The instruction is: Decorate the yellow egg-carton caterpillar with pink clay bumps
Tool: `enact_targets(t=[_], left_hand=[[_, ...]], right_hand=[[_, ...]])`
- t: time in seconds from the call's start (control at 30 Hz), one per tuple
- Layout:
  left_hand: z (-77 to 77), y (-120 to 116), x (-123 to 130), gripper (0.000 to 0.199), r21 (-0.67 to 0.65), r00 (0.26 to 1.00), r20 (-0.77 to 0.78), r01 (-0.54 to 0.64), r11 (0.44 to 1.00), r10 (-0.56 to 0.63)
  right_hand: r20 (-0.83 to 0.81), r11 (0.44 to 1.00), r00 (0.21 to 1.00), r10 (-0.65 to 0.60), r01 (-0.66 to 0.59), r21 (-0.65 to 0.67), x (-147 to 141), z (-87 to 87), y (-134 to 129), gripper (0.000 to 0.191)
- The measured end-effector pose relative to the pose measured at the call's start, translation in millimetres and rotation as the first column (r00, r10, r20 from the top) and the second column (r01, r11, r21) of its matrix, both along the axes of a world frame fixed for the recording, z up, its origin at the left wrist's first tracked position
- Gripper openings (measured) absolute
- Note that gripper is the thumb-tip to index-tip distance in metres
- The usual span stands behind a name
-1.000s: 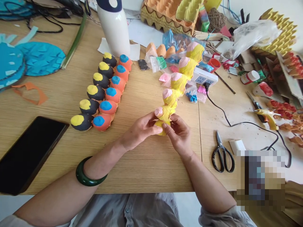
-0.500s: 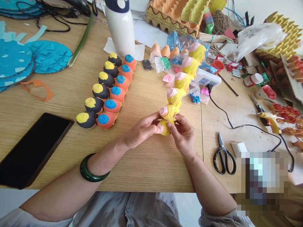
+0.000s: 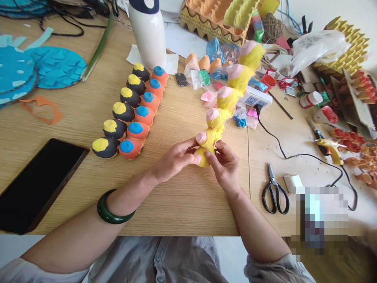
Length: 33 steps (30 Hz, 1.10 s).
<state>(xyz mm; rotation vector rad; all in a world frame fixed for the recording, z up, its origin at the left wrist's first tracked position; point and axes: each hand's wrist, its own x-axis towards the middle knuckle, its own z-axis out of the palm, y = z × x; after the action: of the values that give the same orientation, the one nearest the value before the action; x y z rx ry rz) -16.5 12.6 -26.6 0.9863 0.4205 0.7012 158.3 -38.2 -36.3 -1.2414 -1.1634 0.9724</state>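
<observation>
A strip of several yellow egg-carton cups with pink tops (image 3: pixel 226 103) slants up and away to the right, its near end between my hands. My left hand (image 3: pixel 176 159) pinches the nearest cup from the left, its thumb against the pink spot. On the other side my right hand (image 3: pixel 225 165) grips the same end, thumb on the yellow surface. Left of them lie two finished-looking strips side by side: a black one with yellow tops (image 3: pixel 123 110) and an orange one with blue tops (image 3: pixel 142 112).
A black phone (image 3: pixel 41 184) lies at the left, blue paper shapes (image 3: pixel 59 67) behind it. A white bottle (image 3: pixel 149 37) stands at the back. Right are a power strip (image 3: pixel 256 97), scissors (image 3: pixel 276 190), a glue gun (image 3: pixel 331 149) and egg trays (image 3: pixel 212 19).
The far end of the yellow strip has risen and swung slightly right, and looks blurred. Both hands keep their hold on its near end. The whole view has shifted a little.
</observation>
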Motion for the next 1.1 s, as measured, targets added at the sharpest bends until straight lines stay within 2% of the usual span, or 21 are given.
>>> enact_targets(t=[0.13,0.27,0.5,0.9,1.1], left_hand=[[3.1,1,-2,0.045,-0.032,0.999,0.043,0.006,0.999,-0.005],[5.7,1,-3,0.053,0.026,1.0,0.0,0.009,1.0,-0.009],[-2.5,-2,-4,0.092,0.077,0.993,-0.08,-0.077,0.994,0.083],[-13.8,-12,1,0.102,0.184,0.97,-0.124,-0.186,0.965,0.21],[-6.2,-13,1,0.098,0.197,0.967,-0.166,-0.162,0.967,0.196]], right_hand=[[-0.057,0.999,0.998,-0.032,0.032,-0.003,1,1.8,2,0.037],[-0.097,0.999,0.995,-0.03,0.032,0.023,1,2.9,2,0.034],[-0.084,0.997,0.994,-0.073,0.074,0.015,0,3.2,0,0.035],[-0.135,0.993,0.987,-0.088,0.098,0.067,-5,5.1,-1,0.031],[-0.142,0.997,0.987,-0.068,0.072,0.017,-5,4.2,-3,0.034]])
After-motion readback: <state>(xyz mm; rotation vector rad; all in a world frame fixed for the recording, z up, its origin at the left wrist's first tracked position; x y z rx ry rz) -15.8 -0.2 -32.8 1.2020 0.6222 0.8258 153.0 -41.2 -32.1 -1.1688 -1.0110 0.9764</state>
